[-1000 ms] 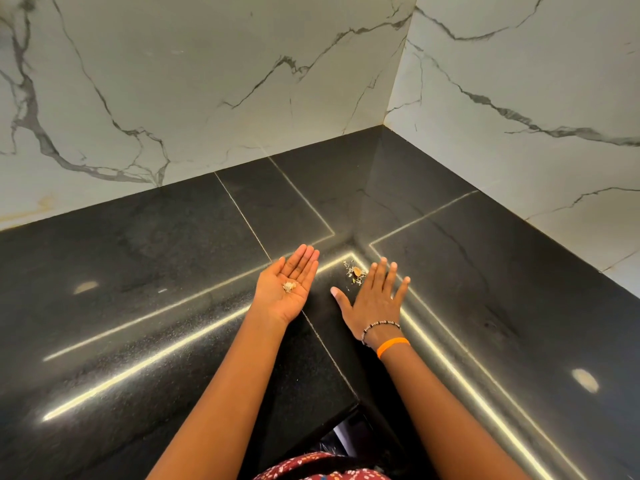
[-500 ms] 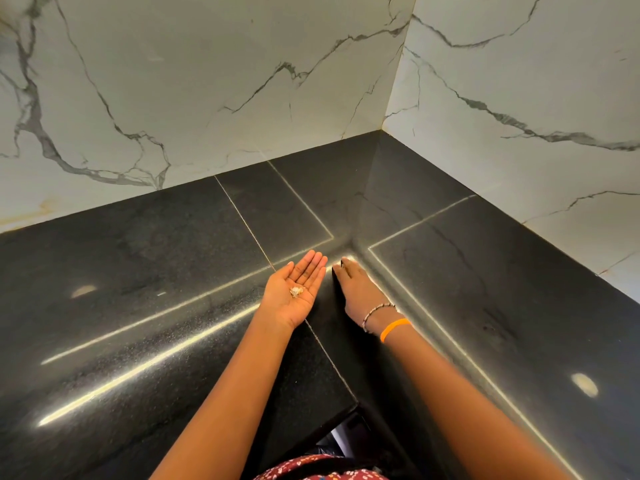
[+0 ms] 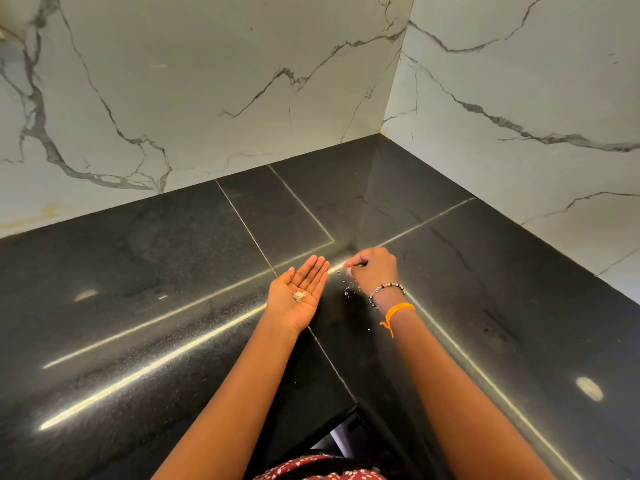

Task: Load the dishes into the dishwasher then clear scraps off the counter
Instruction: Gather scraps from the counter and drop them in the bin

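Observation:
My left hand (image 3: pixel 302 291) lies palm up with straight fingers just above the black counter (image 3: pixel 156 289), and a small pale clump of scraps (image 3: pixel 300 295) rests in the palm. My right hand (image 3: pixel 374 270) is to its right, fingers curled with the fingertips pinched together. I cannot see what they pinch. Small light crumbs (image 3: pixel 349 287) lie scattered on the counter between the two hands, by my right wrist.
The counter forms an L-shaped corner against white marble walls (image 3: pixel 242 81). The inner corner edge of the counter (image 3: pixel 353 403) is just in front of my body. Bright light streaks reflect on the polished surface.
My right hand went from flat, fingers spread, to sweeping on its edge, then curled into a pinch. The scrap pile near its fingertips has become scattered crumbs. My left hand stayed palm up.

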Action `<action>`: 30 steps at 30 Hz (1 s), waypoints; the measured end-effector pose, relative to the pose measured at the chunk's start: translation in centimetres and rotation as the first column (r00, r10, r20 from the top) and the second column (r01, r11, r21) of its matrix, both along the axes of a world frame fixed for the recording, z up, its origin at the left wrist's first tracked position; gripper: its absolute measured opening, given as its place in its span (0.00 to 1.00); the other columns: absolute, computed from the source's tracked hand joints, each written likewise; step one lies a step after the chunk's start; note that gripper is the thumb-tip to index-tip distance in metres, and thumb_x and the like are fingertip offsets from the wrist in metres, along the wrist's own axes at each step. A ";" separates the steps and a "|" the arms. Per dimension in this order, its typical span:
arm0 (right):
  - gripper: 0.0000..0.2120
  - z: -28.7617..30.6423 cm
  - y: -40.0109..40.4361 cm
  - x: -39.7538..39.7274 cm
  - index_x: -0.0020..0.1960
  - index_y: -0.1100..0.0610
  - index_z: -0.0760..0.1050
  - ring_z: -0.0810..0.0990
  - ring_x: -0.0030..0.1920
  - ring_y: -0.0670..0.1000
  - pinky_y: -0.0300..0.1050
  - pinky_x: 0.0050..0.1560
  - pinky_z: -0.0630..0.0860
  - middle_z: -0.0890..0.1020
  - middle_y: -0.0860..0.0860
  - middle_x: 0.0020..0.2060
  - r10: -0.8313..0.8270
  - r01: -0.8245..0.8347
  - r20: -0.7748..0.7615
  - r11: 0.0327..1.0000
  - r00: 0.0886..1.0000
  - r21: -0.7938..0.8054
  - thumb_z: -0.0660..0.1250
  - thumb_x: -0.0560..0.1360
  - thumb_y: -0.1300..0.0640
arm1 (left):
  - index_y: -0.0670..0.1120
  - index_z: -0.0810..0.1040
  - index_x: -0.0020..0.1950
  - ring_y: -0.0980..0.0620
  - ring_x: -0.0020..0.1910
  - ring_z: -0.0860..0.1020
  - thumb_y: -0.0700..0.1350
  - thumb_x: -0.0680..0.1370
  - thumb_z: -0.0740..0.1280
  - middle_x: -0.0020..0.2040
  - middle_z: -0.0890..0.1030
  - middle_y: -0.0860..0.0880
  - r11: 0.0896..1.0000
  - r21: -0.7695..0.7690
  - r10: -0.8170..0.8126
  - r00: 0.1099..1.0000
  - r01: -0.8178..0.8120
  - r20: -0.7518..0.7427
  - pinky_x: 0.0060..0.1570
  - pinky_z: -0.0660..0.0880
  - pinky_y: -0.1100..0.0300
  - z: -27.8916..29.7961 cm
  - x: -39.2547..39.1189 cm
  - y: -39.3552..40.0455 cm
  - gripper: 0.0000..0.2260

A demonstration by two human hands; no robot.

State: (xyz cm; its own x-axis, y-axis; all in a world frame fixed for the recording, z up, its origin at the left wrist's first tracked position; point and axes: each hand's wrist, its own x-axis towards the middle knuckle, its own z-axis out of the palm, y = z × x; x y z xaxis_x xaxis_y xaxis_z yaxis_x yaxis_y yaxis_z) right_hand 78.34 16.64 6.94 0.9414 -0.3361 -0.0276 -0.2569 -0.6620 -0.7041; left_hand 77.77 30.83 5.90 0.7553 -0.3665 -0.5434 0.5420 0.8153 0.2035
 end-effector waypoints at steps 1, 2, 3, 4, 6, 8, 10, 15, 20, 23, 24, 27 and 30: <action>0.07 0.9 0.6 -0.2 0.45 0.60 0.84 0.79 0.41 0.49 0.32 0.42 0.73 0.85 0.57 0.43 0.043 -0.044 0.027 0.998 0.999 0.034 0.69 0.69 0.67 | 0.32 0.76 0.53 0.41 0.66 0.72 0.43 0.83 0.50 0.58 0.77 0.37 1.000 0.007 0.001 1.000 -0.002 0.003 0.64 0.69 0.51 -0.1 0.0 -0.1 0.19; 0.07 1.7 1.3 -0.4 0.45 0.61 0.83 0.78 0.41 0.47 0.27 0.38 0.71 0.85 0.57 0.43 0.114 -0.116 0.038 0.992 0.993 0.042 0.69 0.69 0.67 | 0.32 0.76 0.54 0.41 0.65 0.73 0.44 0.83 0.50 0.57 0.78 0.37 1.000 0.017 0.002 1.000 -0.002 0.005 0.63 0.69 0.51 -0.1 0.0 -0.3 0.19; 0.07 2.5 2.1 -0.8 0.45 0.61 0.83 0.78 0.41 0.46 0.24 0.37 0.69 0.85 0.56 0.43 0.196 -0.197 0.036 0.980 0.980 0.018 0.69 0.69 0.67 | 0.32 0.76 0.56 0.42 0.63 0.75 0.44 0.83 0.50 0.53 0.80 0.37 1.000 0.029 0.005 1.000 -0.006 0.003 0.62 0.71 0.52 -0.1 -0.1 -0.4 0.19; 0.08 3.0 3.0 -1.0 0.46 0.60 0.83 0.79 0.42 0.46 0.25 0.39 0.70 0.85 0.55 0.44 0.271 -0.270 0.015 0.962 0.963 -0.027 0.68 0.70 0.66 | 0.31 0.76 0.56 0.44 0.57 0.78 0.44 0.83 0.50 0.46 0.82 0.37 0.999 0.039 0.007 1.000 -0.007 0.007 0.58 0.74 0.54 -0.1 -0.2 -0.5 0.20; 0.08 3.2 4.3 -1.0 0.46 0.58 0.83 0.81 0.47 0.52 0.39 0.50 0.76 0.85 0.55 0.45 0.376 -0.383 -0.077 0.915 0.923 -0.124 0.65 0.72 0.62 | 0.32 0.82 0.44 0.48 0.38 0.83 0.44 0.83 0.49 0.33 0.82 0.40 1.000 0.021 0.003 0.999 -0.004 0.038 0.43 0.80 0.58 -0.2 -0.4 -0.7 0.25; 0.11 3.4 5.0 -1.0 0.45 0.57 0.83 0.80 0.50 0.56 0.49 0.53 0.77 0.84 0.56 0.46 0.417 -0.444 -0.166 0.874 0.894 -0.195 0.61 0.75 0.62 | 0.35 0.82 0.32 0.49 0.31 0.82 0.44 0.83 0.50 0.29 0.81 0.44 1.000 -0.009 0.006 0.999 -0.005 0.036 0.35 0.80 0.58 -0.6 -0.4 -0.8 0.29; 0.13 3.8 5.1 -1.0 0.44 0.55 0.83 0.81 0.49 0.56 0.49 0.54 0.77 0.84 0.56 0.47 0.401 -0.430 -0.169 0.879 0.900 -0.206 0.60 0.75 0.64 | 0.35 0.82 0.33 0.48 0.35 0.82 0.44 0.83 0.51 0.33 0.82 0.43 1.000 -0.029 0.002 0.999 -0.001 0.032 0.38 0.81 0.56 -0.8 -0.3 -0.8 0.28; 0.04 4.5 5.2 -1.6 0.38 0.53 0.81 0.81 0.44 0.52 0.47 0.48 0.78 0.83 0.50 0.39 0.354 -0.349 -0.016 0.913 0.935 -0.213 0.69 0.70 0.59 | 0.34 0.81 0.43 0.45 0.35 0.83 0.44 0.83 0.51 0.36 0.83 0.39 0.999 -0.048 0.007 1.000 -0.006 0.018 0.45 0.80 0.55 -0.5 -0.4 -0.7 0.22; 0.12 3.0 1.3 -2.4 0.57 0.56 0.77 0.75 0.59 0.55 0.47 0.57 0.71 0.80 0.54 0.56 0.300 -0.325 -0.128 0.895 0.945 -0.305 0.57 0.79 0.58 | 0.33 0.77 0.52 0.41 0.57 0.77 0.44 0.83 0.50 0.44 0.82 0.35 0.998 -0.059 0.029 1.000 -0.029 -0.009 0.64 0.69 0.50 -0.7 0.1 -0.3 0.19; 0.23 0.5 -1.2 -5.0 0.68 0.61 0.65 0.65 0.68 0.58 0.49 0.68 0.62 0.70 0.57 0.67 0.168 -0.282 -0.301 0.876 0.939 -0.390 0.58 0.79 0.49 | 0.32 0.77 0.51 0.42 0.63 0.74 0.44 0.83 0.50 0.48 0.82 0.36 0.997 -0.068 0.047 0.999 -0.047 -0.003 0.63 0.70 0.51 -0.7 0.4 0.3 0.20; 0.30 -0.6 -1.6 -6.2 0.71 0.63 0.58 0.60 0.71 0.59 0.50 0.71 0.57 0.64 0.59 0.71 0.108 -0.277 -0.378 0.861 0.920 -0.427 0.57 0.78 0.43 | 0.32 0.77 0.51 0.42 0.64 0.74 0.44 0.83 0.50 0.50 0.82 0.36 0.996 -0.071 0.052 0.999 -0.052 -0.005 0.63 0.70 0.51 -0.7 0.5 0.4 0.20; 0.50 -3.4 -0.6 -10.1 0.75 0.64 0.40 0.42 0.75 0.61 0.54 0.74 0.42 0.44 0.61 0.75 -0.021 -0.241 -0.469 0.837 0.883 -0.491 0.35 0.69 0.26 | 0.32 0.77 0.51 0.42 0.65 0.73 0.43 0.83 0.51 0.51 0.81 0.36 0.995 -0.082 0.053 0.999 -0.052 0.000 0.63 0.71 0.51 -0.7 0.4 0.6 0.19; 0.60 -5.3 1.1 -11.4 0.74 0.65 0.37 0.38 0.75 0.60 0.54 0.75 0.40 0.41 0.62 0.75 -0.028 -0.166 -0.371 0.860 0.928 -0.482 0.12 0.54 0.29 | 0.32 0.77 0.52 0.42 0.65 0.73 0.43 0.83 0.51 0.49 0.81 0.36 0.995 -0.078 0.061 0.998 -0.061 -0.002 0.63 0.71 0.51 -0.6 0.4 0.7 0.19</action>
